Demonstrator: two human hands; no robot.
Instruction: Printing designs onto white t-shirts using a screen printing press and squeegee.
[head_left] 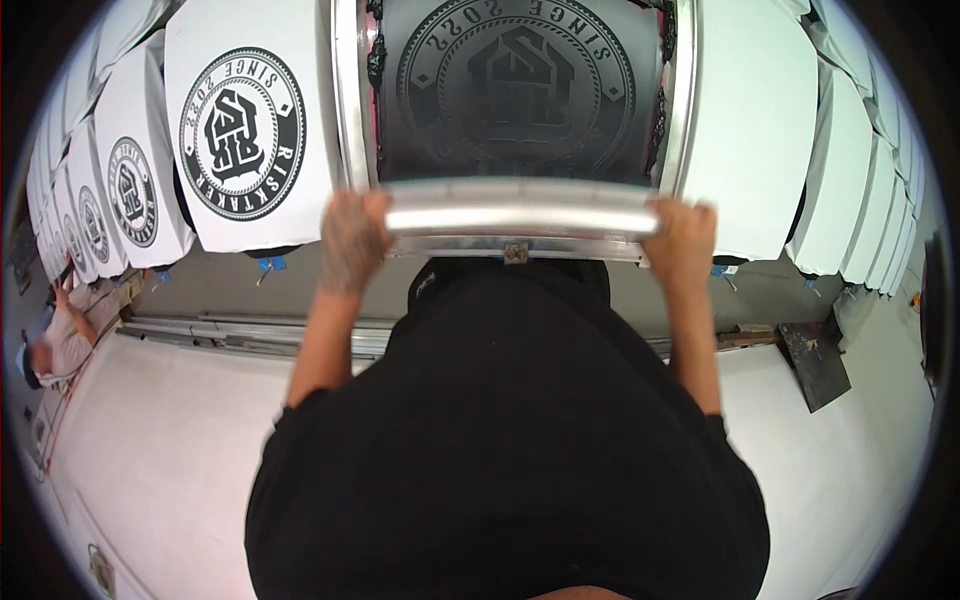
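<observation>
A long metal squeegee (522,213) spans the near end of a screen-printing frame (349,95). My left hand (354,238) is wrapped round its left end, and my right hand (682,240) grips the right end. Within the frame, the dark mesh (425,160) bears a round emblem stencil, smeared grey-black. Thick black ink (376,60) clings along both inner sides of the frame. Whether the squeegee's blade presses on the mesh cannot be seen. The squeegee and both hands are slightly blurred.
White fabric printed with a round black emblem (242,135) lies on a board to the left, with more such prints beyond. Plain white fabric (752,130) covers the boards at right. Another person (65,335) stands far left. A dark panel (815,366) rests near metal bars (260,330).
</observation>
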